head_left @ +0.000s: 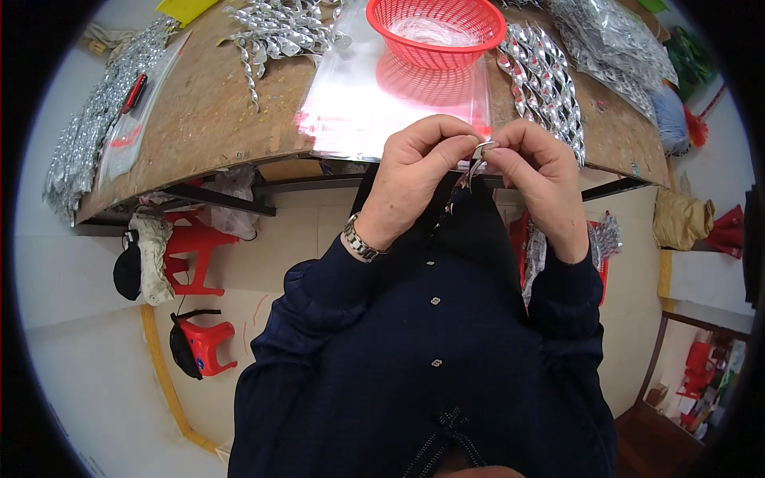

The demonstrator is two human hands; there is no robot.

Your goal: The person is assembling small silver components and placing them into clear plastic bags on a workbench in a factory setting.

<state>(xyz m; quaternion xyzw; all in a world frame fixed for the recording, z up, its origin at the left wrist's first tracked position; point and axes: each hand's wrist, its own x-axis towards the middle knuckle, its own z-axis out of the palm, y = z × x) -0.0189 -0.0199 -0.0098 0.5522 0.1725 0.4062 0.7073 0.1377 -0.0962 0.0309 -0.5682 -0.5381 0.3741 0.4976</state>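
Observation:
Both my hands meet just off the table's front edge, around the end of a shiny silver twisted foil strip [476, 163]. My left hand [414, 179] pinches this end between thumb and forefinger. From the other side my right hand [540, 177] grips the same end with its thumb and fingertips. The rest of the strip dangles toward my lap, its lower part hard to make out against my dark clothes. Whether a thread is also between my fingers is too small to tell. Beyond my hands lies a stack of clear plastic bags [347, 107] with pinkish-red edges.
A red mesh basket [438, 54] holding fine clear threads stands on the bags. Silver twisted strips [546, 84] lie at right, more spirals [283, 32] at left. A red-and-black tool [135, 93] rests on the wooden table [215, 103]. Red stools [209, 346] stand below left.

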